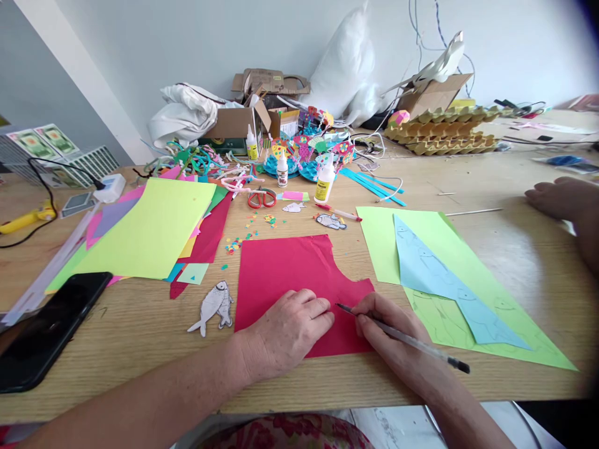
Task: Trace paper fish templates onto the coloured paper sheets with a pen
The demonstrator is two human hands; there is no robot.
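Observation:
A sheet of red paper (281, 268) with a curved cut-out at its upper right lies before me. My left hand (292, 330) rests on it, fingers bent and close together, pressing it down; what is beneath the palm is hidden. Between the fingers of my right hand (390, 327) is a pen (412, 340) with a clear barrel and dark end, its tip at the red paper just right of my left fingers. Two overlapping paper fish cut-outs (216, 307) lie left of the sheet. More fish cut-outs, one white (294, 207) and one patterned (331, 221), lie beyond it.
Right are green paper (384, 243) and blue paper (430, 268) with pencilled fish. Left are stacked coloured sheets (154, 224) and a phone (56, 330). Behind stand red-handled scissors (262, 198), a glue bottle (324, 181) and egg trays (440, 134). Another person's hand (556, 199) rests at far right.

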